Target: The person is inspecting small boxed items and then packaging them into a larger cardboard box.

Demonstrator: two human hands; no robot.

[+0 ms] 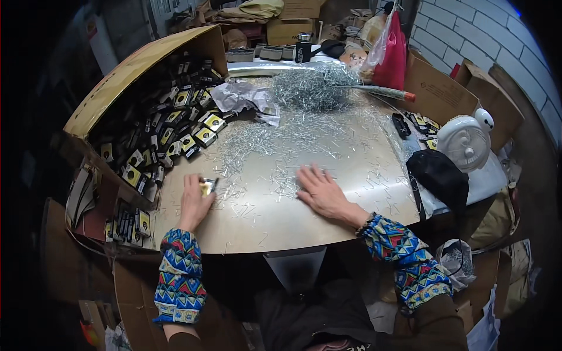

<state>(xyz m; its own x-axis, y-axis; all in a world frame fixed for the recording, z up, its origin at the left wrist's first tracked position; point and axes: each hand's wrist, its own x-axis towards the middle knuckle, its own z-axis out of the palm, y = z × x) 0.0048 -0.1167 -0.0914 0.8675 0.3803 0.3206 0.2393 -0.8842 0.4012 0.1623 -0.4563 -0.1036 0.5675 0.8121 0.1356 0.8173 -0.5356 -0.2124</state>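
Observation:
My left hand (195, 202) is closed round a small yellow, white and black box (207, 186), just above the left part of the table (304, 225). Fingers forward and a little apart, my right hand (322, 193) lies palm down on the tabletop. Its fingertips reach scattered thin silvery metal pins (283, 186), some of which look bent. Farther back rises a dense heap of the same pins (316, 88). At the left, a tipped cardboard carton (146, 55) spills many small black and yellow boxes (188, 142) towards my left hand.
Crumpled paper (246, 99) lies beside the heap, and a red-tipped rod (380, 92) sticks out of it. To the right are a white fan (466, 144), a black cloth item (438, 177) and more small boxes (424, 124). Below the table's front edge sits a pale bin (295, 266).

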